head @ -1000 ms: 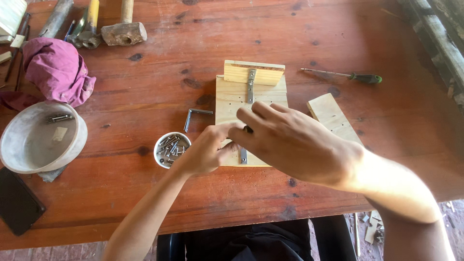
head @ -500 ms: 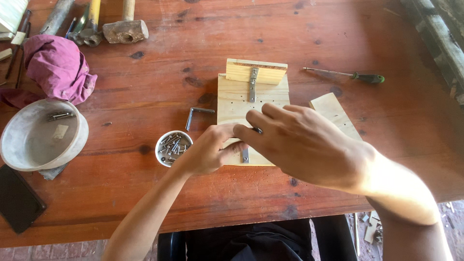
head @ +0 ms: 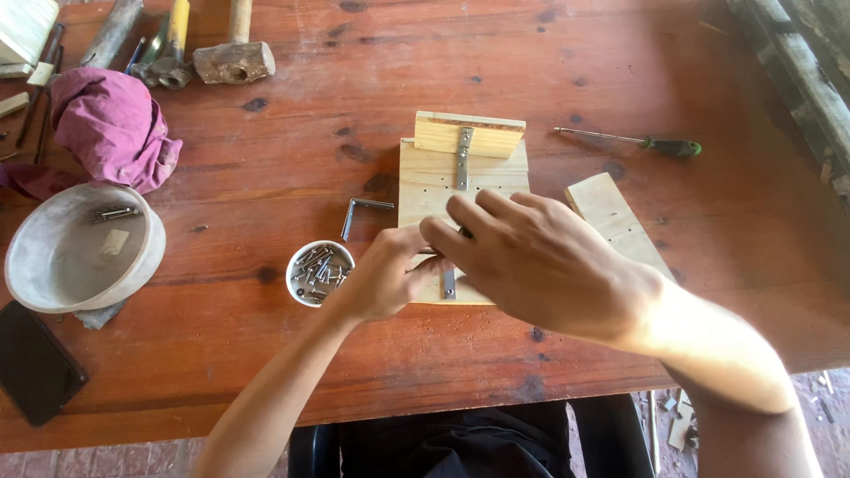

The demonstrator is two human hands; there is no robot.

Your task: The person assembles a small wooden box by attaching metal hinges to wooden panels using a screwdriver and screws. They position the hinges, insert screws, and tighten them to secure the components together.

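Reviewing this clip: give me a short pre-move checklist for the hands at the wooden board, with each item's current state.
1. Both hands on the work: left hand and right hand rest over the near part of the wooden board. Ok.
2. Board flat on the table: ok.
3. Metal strip along the board's middle: far end visible, middle hidden under the right hand. Cannot tell.
4. Small cup of screws beside the left hand: upright. Ok.
5. Screwdriver: lies far right, away from both hands. Not ok.
6. What the fingers pinch: hidden. Cannot tell.
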